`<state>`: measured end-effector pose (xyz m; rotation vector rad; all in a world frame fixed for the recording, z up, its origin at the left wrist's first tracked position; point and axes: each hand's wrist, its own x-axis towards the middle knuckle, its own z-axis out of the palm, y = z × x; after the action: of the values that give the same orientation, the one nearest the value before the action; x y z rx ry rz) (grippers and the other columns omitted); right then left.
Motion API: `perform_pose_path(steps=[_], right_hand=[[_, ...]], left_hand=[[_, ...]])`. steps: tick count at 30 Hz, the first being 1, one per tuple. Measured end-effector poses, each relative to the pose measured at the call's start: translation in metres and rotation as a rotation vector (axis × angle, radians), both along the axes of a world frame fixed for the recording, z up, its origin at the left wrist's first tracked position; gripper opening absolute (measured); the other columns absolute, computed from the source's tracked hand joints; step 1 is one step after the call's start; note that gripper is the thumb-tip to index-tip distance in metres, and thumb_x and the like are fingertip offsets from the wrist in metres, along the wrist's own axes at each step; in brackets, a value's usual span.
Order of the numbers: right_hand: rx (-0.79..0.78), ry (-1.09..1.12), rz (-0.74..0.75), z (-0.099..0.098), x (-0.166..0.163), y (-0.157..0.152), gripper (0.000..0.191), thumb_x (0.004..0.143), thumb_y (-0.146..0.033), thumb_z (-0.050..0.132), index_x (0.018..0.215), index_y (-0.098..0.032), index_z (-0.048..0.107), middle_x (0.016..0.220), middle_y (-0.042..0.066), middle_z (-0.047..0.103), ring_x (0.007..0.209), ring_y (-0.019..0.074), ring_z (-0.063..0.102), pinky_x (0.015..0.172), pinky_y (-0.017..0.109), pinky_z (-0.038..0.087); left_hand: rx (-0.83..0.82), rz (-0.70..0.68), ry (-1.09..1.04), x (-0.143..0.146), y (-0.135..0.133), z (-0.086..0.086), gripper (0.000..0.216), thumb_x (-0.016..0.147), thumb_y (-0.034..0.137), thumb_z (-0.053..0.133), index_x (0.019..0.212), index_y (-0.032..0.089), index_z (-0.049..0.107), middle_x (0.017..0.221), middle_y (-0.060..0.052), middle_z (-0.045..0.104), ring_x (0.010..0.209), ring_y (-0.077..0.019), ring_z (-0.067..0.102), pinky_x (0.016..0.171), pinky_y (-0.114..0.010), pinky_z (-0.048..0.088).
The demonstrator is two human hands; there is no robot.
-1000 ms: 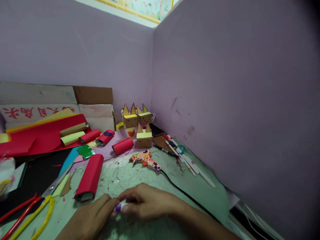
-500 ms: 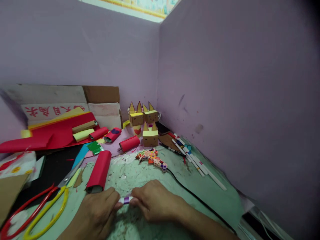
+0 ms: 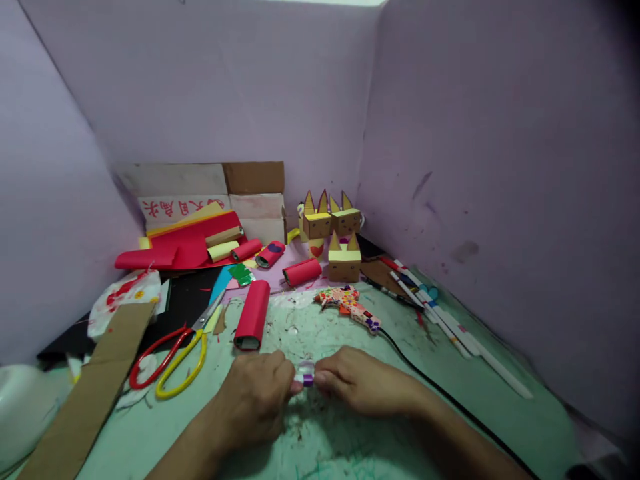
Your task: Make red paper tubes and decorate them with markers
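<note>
Low in the middle of the head view, my two hands hold a small white strip with a purple band (image 3: pixel 308 380) between them. My left hand (image 3: pixel 255 393) pinches its left end, fingers curled in. The right end is between the thumb and fingers of my right hand (image 3: pixel 365 381). A pale part of the strip curves up between the hands; both ends are hidden by fingers. Just beyond my left hand lies a red paper-covered tube (image 3: pixel 253 313). Past my right hand rests a flower-patterned glue gun (image 3: pixel 350 307), its black cord (image 3: pixel 425 377) running beneath my right forearm.
Scissors with red and yellow handles (image 3: pixel 193 333) lie left, beside a cardboard strip (image 3: pixel 95 380). Cardboard boxes with pointed ears (image 3: pixel 344 265) stand at the back. White sticks with coloured bands (image 3: pixel 457 333) lie along the right wall. Red paper (image 3: pixel 195 243) and small rolls fill the back left.
The camera has turned left, so everything sits further right in view. Between my hands, the strip looked straight before; now a curved part shows above the purple band.
</note>
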<state>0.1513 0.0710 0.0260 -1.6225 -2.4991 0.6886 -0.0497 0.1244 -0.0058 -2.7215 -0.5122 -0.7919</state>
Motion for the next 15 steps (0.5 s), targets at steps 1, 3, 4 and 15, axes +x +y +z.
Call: perform_pose_path(steps=[1, 3, 4, 15], right_hand=[[0.0, -0.002, -0.021, 0.0, -0.001, 0.0, 0.037, 0.101, -0.028, 0.038, 0.085, -0.017, 0.069, 0.078, 0.007, 0.074, 0.069, 0.0173, 0.063, 0.056, 0.026, 0.027], [0.083, -0.061, -0.091, 0.0, -0.002, -0.001, 0.035, 0.101, -0.028, 0.038, 0.092, -0.016, 0.069, 0.082, 0.009, 0.075, 0.07, 0.0193, 0.064, 0.056, 0.028, 0.025], [0.13, -0.103, -0.113, 0.0, -0.002, -0.002, 0.033, 0.1, -0.029, 0.039, 0.094, -0.015, 0.069, 0.083, 0.01, 0.075, 0.069, 0.0205, 0.064, 0.055, 0.029, 0.024], [0.16, -0.199, -0.03, 0.006, 0.011, -0.018, 0.026, 0.098, -0.027, 0.042, 0.089, -0.016, 0.064, 0.076, 0.011, 0.072, 0.058, 0.018, 0.058, 0.052, 0.029, 0.021]], left_hand=[[-0.005, 0.012, -0.007, 0.0, -0.001, 0.002, 0.029, 0.096, 0.017, 0.028, 0.072, 0.023, 0.043, 0.058, 0.0, 0.054, 0.047, -0.0169, 0.05, 0.049, -0.033, 0.024], [-0.052, 0.065, -0.017, 0.001, -0.003, 0.005, 0.028, 0.096, 0.018, 0.03, 0.072, 0.023, 0.043, 0.055, 0.001, 0.054, 0.045, -0.0162, 0.051, 0.047, -0.031, 0.024], [-0.076, 0.085, -0.017, 0.001, -0.003, 0.006, 0.028, 0.096, 0.018, 0.031, 0.071, 0.023, 0.043, 0.053, 0.001, 0.054, 0.043, -0.0158, 0.051, 0.046, -0.03, 0.024], [-0.187, 0.025, -0.019, 0.019, -0.018, 0.012, 0.035, 0.1, 0.024, 0.026, 0.071, 0.022, 0.045, 0.054, -0.001, 0.058, 0.043, -0.0163, 0.055, 0.044, -0.03, 0.025]])
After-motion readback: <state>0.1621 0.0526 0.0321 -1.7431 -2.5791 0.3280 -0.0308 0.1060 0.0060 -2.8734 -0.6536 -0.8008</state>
